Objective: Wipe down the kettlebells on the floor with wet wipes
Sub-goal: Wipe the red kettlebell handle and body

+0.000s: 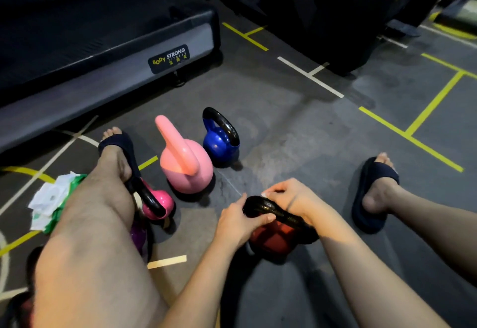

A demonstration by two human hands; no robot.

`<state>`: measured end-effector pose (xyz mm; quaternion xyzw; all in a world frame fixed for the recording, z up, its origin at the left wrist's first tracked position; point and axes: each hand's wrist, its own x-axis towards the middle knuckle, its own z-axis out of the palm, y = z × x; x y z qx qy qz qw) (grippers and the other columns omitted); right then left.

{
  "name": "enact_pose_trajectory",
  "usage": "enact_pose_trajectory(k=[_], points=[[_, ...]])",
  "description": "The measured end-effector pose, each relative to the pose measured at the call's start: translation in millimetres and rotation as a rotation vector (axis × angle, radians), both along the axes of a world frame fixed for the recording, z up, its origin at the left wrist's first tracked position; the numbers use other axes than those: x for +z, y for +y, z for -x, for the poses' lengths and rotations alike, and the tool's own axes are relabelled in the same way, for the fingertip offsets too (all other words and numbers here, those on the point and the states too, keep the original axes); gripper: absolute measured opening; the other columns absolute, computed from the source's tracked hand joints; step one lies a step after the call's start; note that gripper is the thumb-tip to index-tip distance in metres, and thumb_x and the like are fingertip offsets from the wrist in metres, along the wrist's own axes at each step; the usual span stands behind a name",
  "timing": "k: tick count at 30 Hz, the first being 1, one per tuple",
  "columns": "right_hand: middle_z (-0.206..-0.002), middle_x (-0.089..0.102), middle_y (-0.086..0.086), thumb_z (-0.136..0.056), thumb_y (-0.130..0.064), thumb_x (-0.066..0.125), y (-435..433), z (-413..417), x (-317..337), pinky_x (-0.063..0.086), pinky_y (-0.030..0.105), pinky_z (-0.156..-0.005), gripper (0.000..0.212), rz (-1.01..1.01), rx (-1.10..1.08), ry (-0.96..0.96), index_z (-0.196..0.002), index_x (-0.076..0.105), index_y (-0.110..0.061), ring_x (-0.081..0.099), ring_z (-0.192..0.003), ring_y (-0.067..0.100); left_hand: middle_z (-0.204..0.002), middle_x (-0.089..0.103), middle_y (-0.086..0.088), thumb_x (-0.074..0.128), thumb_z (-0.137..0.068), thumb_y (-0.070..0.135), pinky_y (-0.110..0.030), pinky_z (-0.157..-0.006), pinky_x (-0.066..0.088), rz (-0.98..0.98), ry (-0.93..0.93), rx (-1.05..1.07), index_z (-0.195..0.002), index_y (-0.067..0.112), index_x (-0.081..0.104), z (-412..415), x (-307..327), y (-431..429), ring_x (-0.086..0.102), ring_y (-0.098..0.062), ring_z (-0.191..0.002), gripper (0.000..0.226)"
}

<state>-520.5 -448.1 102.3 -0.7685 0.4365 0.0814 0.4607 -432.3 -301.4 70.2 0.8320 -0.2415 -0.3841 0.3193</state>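
Treadmill (108, 51) at ten o'clock. Pink kettlebell (185, 165) at eleven from my hands, blue kettlebell (219, 144) at twelve. Red kettlebell (273, 240) on the floor just under both hands. My left hand (237, 222) grips its black handle, and my right hand (286, 196) curls over the handle top. Wipes pack (51, 198) at nine.

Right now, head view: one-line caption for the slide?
Left hand and right hand grip the red kettlebell by its black handle; pale pink kettlebell and blue kettlebell stand beyond.

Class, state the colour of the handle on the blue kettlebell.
Its handle is black, clearest in the head view.
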Motion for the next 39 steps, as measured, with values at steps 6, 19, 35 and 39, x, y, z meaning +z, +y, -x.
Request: enact_pose_trajectory(k=[6,19,35,39], points=[[-0.093,0.077,-0.001,-0.092,-0.020,0.069,-7,-4,-7,0.053,0.021,-0.079,0.011,-0.212,-0.065,-0.071,-0.097,0.079,-0.024,0.070,-0.087,0.012,-0.115,0.074,0.000,0.087,-0.059,0.063,-0.036,-0.094,0.052,-0.001,-0.006,0.045,-0.126,0.025,0.063,-3,-6,-4,0.065,-0.022,-0.114,0.081],[-0.105,0.075,0.006,-0.086,-0.007,0.065,-31,-48,-34,0.056,0.035,-0.088,0.026,-0.082,0.473,0.321,-0.106,0.072,-0.023,0.068,-0.089,0.022,-0.092,0.076,0.003,0.087,-0.061,0.062,-0.023,-0.068,0.042,0.024,-0.037,0.020,-0.105,0.031,0.074,-7,-2,-2,0.068,-0.014,-0.093,0.056],[-0.091,0.077,0.013,-0.089,-0.004,0.071,-26,-1,-3,0.052,0.022,-0.064,0.013,-0.304,0.022,-0.223,-0.097,0.078,-0.010,0.066,-0.071,0.011,-0.101,0.077,0.008,0.072,-0.048,0.082,-0.034,-0.091,0.054,0.064,-0.078,-0.046,-0.116,0.038,0.071,-6,-3,-3,0.070,-0.013,-0.103,0.082],[-0.090,0.078,0.004,-0.092,-0.003,0.066,-21,12,15,0.052,0.018,-0.065,0.018,-0.132,0.084,-0.293,-0.096,0.077,-0.017,0.068,-0.070,0.005,-0.143,0.059,-0.003,0.067,-0.042,0.091,-0.040,-0.112,0.043,0.066,-0.044,0.022,-0.157,0.028,0.032,7,-5,2,0.053,-0.021,-0.135,0.135]])
